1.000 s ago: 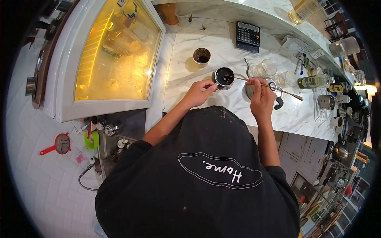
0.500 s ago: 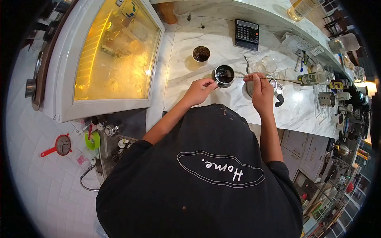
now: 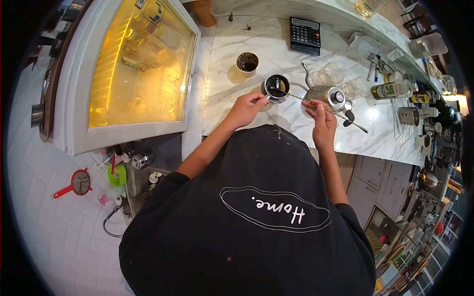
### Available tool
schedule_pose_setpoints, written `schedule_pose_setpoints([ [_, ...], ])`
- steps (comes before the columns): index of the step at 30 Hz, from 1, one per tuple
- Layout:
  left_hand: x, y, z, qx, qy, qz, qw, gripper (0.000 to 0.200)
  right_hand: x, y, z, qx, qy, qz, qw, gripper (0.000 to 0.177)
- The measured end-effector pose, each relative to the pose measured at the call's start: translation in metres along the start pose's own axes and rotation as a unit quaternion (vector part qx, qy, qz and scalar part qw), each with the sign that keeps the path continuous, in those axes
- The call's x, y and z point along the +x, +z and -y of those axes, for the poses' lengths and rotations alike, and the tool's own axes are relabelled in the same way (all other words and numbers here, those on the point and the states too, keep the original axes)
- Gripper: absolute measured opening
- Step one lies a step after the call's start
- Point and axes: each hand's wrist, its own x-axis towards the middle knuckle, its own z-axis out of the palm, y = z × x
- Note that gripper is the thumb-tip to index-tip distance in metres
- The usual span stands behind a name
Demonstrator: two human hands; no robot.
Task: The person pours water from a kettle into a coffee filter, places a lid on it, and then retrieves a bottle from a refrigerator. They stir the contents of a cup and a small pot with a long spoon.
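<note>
My right hand (image 3: pixel 322 121) has drawn back toward the counter (image 3: pixel 222 93)'s near edge, fingers pinching the spoon (image 3: pixel 295 97). Its tip is still in the cup (image 3: pixel 275 88) mid-counter, whose rim my left hand (image 3: pixel 244 109) grips. I judge the stirring continues.

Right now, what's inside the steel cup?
The steel cup holds dark liquid, with the long spoon dipped in from the right hand. The left hand holds its side. The liquid hides the bottom.

Left hand (image 3: pixel 244 109) holds the metal cup (image 3: pixel 276 88); right hand (image 3: pixel 321 119) holds a long spoon (image 3: pixel 301 99) in it.
</note>
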Motion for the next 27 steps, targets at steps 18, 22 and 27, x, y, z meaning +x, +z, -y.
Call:
schedule_pose_setpoints([
  [18,-0.001,0.001,0.0,-0.011,0.004,-0.007,1.0,0.027,-0.005,-0.002,-0.013,0.11,0.059,0.019,0.992,0.039],
  [22,-0.002,0.001,0.001,-0.012,0.005,-0.007,1.0,0.027,-0.006,-0.004,-0.013,0.159,0.072,0.01,0.985,0.039],
  [27,0.0,0.002,0.005,-0.019,0.007,-0.003,1.0,0.027,-0.006,-0.006,-0.012,0.192,0.074,0.005,0.979,0.037],
])
